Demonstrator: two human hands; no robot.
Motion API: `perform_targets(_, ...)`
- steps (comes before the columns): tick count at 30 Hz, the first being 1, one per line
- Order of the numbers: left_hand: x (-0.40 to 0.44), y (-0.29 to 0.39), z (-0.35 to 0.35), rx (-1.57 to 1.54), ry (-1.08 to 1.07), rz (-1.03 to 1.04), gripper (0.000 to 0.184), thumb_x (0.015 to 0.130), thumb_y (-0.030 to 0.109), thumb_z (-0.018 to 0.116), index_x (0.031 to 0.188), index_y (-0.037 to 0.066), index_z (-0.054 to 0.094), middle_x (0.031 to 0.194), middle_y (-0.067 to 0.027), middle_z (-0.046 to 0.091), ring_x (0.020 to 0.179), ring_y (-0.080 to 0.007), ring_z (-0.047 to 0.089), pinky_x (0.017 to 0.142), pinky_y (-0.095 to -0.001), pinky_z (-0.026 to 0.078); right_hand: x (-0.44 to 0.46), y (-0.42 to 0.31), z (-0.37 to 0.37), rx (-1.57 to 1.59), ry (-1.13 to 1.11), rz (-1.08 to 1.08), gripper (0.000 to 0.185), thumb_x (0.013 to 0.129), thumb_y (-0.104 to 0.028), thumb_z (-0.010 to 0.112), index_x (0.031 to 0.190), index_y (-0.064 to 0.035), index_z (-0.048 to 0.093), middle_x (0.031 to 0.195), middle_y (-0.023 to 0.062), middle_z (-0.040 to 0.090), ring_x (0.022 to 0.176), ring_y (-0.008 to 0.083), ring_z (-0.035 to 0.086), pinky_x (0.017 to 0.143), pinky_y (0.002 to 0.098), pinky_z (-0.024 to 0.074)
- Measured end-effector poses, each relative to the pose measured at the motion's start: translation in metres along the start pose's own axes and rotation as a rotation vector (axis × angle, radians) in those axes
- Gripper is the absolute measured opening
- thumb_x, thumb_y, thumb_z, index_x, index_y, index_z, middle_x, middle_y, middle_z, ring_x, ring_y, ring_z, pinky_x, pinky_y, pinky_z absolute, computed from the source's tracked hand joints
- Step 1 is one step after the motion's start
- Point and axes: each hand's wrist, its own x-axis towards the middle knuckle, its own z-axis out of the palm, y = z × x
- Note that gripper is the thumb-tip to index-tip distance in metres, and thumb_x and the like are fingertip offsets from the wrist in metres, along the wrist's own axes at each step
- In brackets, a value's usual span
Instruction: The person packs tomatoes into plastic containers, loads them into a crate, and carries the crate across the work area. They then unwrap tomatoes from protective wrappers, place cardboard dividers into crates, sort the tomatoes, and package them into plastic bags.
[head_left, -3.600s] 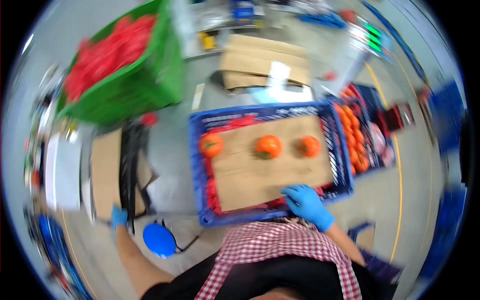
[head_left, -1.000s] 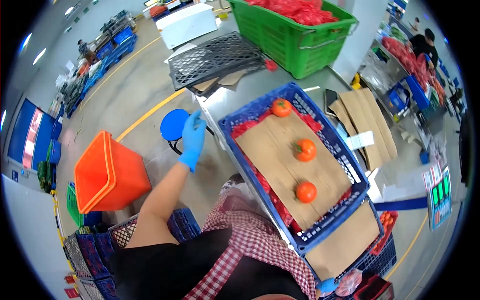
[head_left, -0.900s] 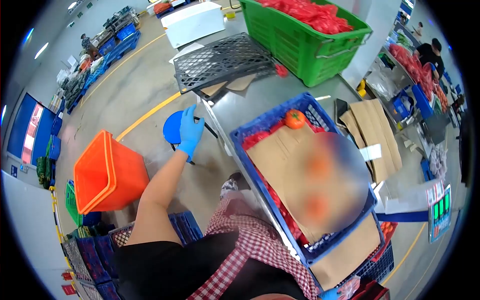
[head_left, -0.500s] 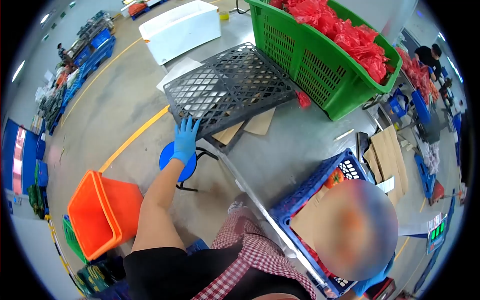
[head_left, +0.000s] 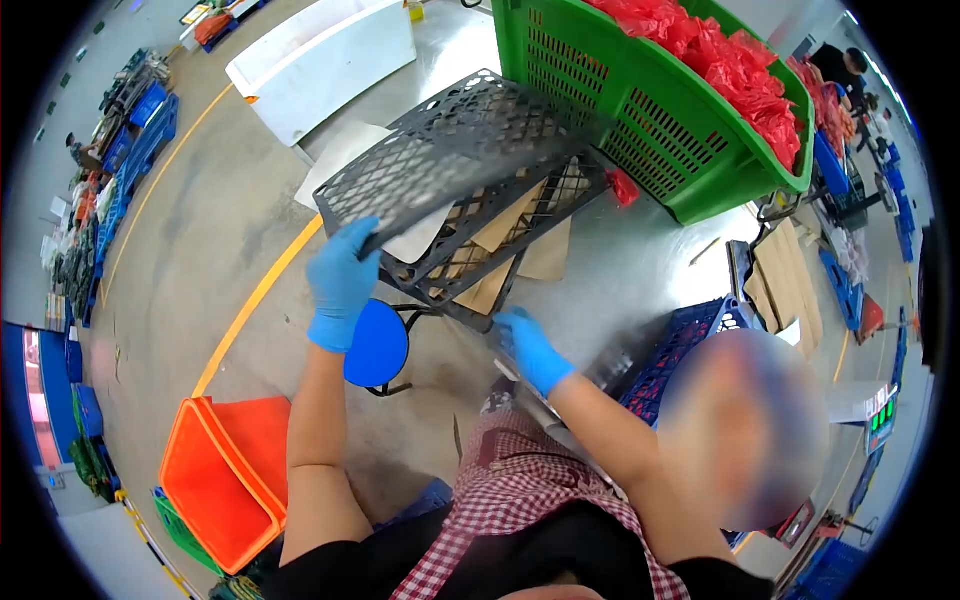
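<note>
My left hand [head_left: 345,275], in a blue glove, is closed on the near left corner of a black lattice plastic tray [head_left: 415,175]. This tray is tilted, its near side raised, and blurred by motion. Beneath it, on the metal table, lies another black lattice tray [head_left: 468,316] with brown cardboard pieces [head_left: 508,222] at it. My right hand [head_left: 535,352], also blue-gloved, has its fingers stretched out at the near corner of the lower tray; whether they touch it I cannot tell.
A green crate [head_left: 650,130] of red plastic bags stands behind. A white box [head_left: 325,75] is at the back left, a blue stool [head_left: 376,343] below the table edge. An orange bin [head_left: 225,480] sits left, a blue crate [head_left: 680,345] right.
The upper black tray has come up at its near side in my left hand, baring the tray and cardboard below. My right hand has moved from the blue crate toward the trays.
</note>
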Motion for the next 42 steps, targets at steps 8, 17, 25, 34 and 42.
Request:
perform_targets(8, 0.045, 0.002, -0.016, -0.13, 0.172, 0.006, 0.024, 0.073, 0.004, 0.066, 0.096, 0.01, 0.068, 0.093, -0.01, 0.066, 0.072, -0.0202, 0.064, 0.066, -0.0266, 0.05, 0.105, -0.011, 0.029, -0.095, 0.273, -0.337, 0.017, 0.077, -0.017, 0.06, 0.09, -0.0057, 0.057, 0.077, 0.0064, 0.056, 0.068, 0.0184, 0.052, 0.061, 0.0325, 0.0427)
perform_targets(17, 0.037, 0.003, -0.006, -0.066, 0.137, 0.094, 0.027, 0.071, -0.002, 0.066, 0.097, 0.006, 0.067, 0.094, -0.012, 0.065, 0.08, -0.0194, 0.064, 0.07, -0.0265, 0.05, 0.082, -0.08, 0.044, 0.471, 0.056, -0.252, 0.002, 0.081, -0.013, 0.057, 0.084, -0.0123, 0.056, 0.074, 0.0038, 0.057, 0.068, 0.0186, 0.054, 0.064, 0.0303, 0.0449)
perform_targets(25, -0.015, 0.005, 0.046, -0.083, -0.024, 0.093, 0.034, 0.07, 0.018, 0.072, 0.101, 0.008, 0.064, 0.106, -0.0097, 0.061, 0.097, -0.0271, 0.059, 0.08, -0.0351, 0.048, 0.012, -0.127, 0.021, 0.628, -0.201, -0.577, 0.008, 0.079, -0.004, 0.053, 0.086, -0.001, 0.051, 0.078, 0.0112, 0.059, 0.07, 0.0228, 0.058, 0.069, 0.033, 0.0482)
perform_targets(34, -0.046, -0.055, 0.105, -0.09, -0.226, -0.164, 0.03, 0.077, 0.021, 0.066, 0.104, 0.007, 0.062, 0.109, -0.0102, 0.06, 0.097, -0.0269, 0.058, 0.08, -0.0349, 0.048, -0.122, -0.096, -0.104, 0.581, -0.161, -0.607, 0.017, 0.07, -0.006, 0.054, 0.085, -0.0022, 0.049, 0.071, 0.0082, 0.05, 0.061, 0.0203, 0.051, 0.059, 0.0322, 0.0452)
perform_targets(42, -0.079, 0.141, 0.057, -1.272, -0.758, -0.791, 0.04, 0.088, 0.023, 0.055, 0.123, 0.004, 0.049, 0.111, -0.0138, 0.058, 0.09, -0.0225, 0.06, 0.078, -0.0347, 0.048, -0.235, -0.044, -0.221, 0.639, -0.267, -0.751, 0.021, 0.065, -0.008, 0.055, 0.084, -0.0022, 0.05, 0.065, 0.0085, 0.047, 0.05, 0.0194, 0.049, 0.047, 0.0293, 0.043)
